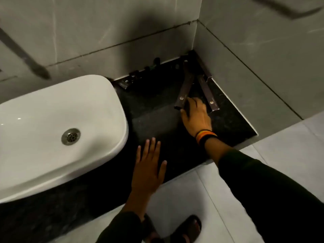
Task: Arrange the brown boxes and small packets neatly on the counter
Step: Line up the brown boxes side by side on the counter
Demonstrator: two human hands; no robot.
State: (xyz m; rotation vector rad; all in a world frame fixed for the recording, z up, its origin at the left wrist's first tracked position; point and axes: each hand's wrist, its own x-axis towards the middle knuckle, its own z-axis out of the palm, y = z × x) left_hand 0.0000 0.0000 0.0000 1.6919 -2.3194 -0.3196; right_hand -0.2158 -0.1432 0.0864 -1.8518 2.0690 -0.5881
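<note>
Two long slim brown boxes lie on the black counter [154,120] near the right corner, forming a V. My right hand [196,116] has its fingers curled around the near end of the left brown box [185,88]. The right brown box [207,92] lies just beyond my knuckles. A third brown box [208,74] rests along the right wall. Small dark packets [130,80] and small bottles [156,62] sit in shadow along the back wall. My left hand [149,165] lies flat, fingers spread, on the counter's front part, holding nothing.
A white basin [43,155] with a metal drain [71,136] takes up the counter's left side. Grey tiled walls close in the back and right. The counter's front edge runs diagonally above a pale tiled floor, where my sandalled feet [185,228] stand.
</note>
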